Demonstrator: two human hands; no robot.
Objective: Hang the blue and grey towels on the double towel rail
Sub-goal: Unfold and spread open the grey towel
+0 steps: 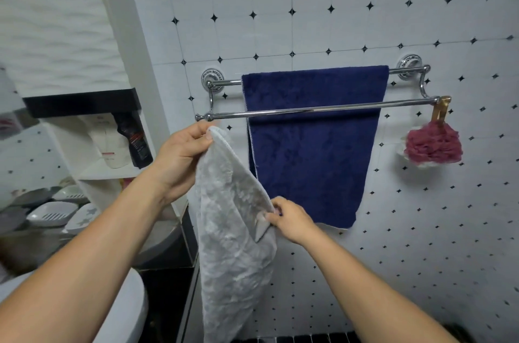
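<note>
A chrome double towel rail (314, 109) is fixed to the tiled wall. The dark blue towel (311, 151) hangs over its rear bar, behind the bare front bar. The grey towel (230, 230) dangles below the rail's left end. My left hand (182, 157) pinches its top corner just under the front bar's left knob. My right hand (289, 219) grips the towel's right edge lower down, in front of the blue towel's bottom corner.
A maroon bath pouf (434, 143) hangs from the front bar's right end. To the left, a white shelf unit (92, 174) holds tubes and bottles. Soap dishes (53, 212) sit lower left. A white toilet tank (126, 309) stands below my left arm.
</note>
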